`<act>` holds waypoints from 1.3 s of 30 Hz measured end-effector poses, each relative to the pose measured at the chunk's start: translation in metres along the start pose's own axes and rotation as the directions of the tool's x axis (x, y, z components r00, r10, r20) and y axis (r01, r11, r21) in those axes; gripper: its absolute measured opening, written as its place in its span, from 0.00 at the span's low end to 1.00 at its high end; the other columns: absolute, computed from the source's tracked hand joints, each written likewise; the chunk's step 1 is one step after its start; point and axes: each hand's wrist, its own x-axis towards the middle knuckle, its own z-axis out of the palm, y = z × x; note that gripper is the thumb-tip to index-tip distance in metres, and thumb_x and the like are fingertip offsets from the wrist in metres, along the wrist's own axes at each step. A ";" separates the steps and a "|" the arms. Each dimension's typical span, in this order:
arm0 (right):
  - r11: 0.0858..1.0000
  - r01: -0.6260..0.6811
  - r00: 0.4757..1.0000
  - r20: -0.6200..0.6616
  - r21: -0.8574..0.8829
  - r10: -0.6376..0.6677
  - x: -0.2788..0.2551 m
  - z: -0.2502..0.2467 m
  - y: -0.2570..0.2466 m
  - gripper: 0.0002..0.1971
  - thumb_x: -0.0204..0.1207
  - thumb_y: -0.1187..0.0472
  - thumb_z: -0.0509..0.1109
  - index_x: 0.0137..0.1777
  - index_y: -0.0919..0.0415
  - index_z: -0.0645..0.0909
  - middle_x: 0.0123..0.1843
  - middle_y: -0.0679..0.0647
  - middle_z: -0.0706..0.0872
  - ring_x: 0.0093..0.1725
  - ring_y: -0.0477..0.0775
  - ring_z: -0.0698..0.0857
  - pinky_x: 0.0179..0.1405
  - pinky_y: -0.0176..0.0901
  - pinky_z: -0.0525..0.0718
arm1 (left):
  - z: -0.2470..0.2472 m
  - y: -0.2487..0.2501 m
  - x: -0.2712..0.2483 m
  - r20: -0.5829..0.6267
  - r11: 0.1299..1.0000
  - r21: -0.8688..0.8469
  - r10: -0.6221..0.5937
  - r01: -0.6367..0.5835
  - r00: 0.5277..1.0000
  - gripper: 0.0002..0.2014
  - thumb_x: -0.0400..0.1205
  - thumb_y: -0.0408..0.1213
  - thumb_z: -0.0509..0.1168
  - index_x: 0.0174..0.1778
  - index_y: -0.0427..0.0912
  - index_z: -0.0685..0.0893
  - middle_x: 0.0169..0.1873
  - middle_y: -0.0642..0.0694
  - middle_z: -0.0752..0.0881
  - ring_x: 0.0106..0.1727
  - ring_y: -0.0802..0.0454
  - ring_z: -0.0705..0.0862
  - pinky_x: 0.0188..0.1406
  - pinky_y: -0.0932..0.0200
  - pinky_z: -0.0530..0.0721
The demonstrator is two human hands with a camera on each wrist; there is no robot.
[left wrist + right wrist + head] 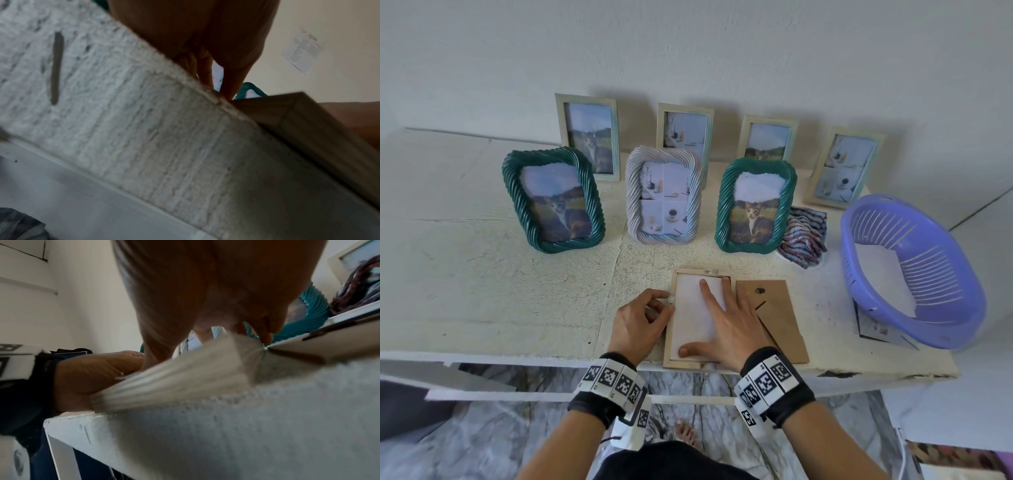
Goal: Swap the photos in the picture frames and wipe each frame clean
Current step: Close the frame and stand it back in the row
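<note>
At the near edge of the bench (482, 274), face down: one flat wooden frame (669, 329), opened, with a white sheet (693, 318) — seemingly a photo seen from its blank back — lying in the recess. Just to the right of it, flat on the bench, the brown backing board (780, 329), taken off and not yet refitted. Right hand (726, 322) spread flat over the sheet, fingers straight, pressing rather than gripping, thumb near the lower edge. Left hand (640, 318) curled at the frame's left side, fingers (659, 296) pinching what looks like a small tab or clip there; too small to say more. Judged from this: midway through one frame — back off, sheet seated or being seated, board and clips still to go. Seven other frames standing upright farther back, three with twisted rims in front (two green, one pale) and four plain ones behind, all holding pictures; no telling from here which have been swapped or wiped. Crumpled striped cloth (804, 236) resting beside the right-hand green frame (755, 205), in neither hand, so wiping of this frame probably still ahead. More paper in and under the purple basket (928, 329) at the right, possibly spare prints.
</note>
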 end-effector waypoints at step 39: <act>0.145 0.144 0.956 -0.176 0.979 0.236 -0.086 -0.014 0.058 0.07 0.81 0.69 0.67 0.56 0.62 0.83 0.39 0.63 0.89 0.32 0.59 0.84 0.28 0.42 0.81 | 0.030 0.115 -0.010 0.206 0.873 -0.486 0.057 0.051 0.977 0.11 0.84 0.47 0.66 0.48 0.41 0.83 0.38 0.37 0.88 0.39 0.39 0.87 0.44 0.35 0.87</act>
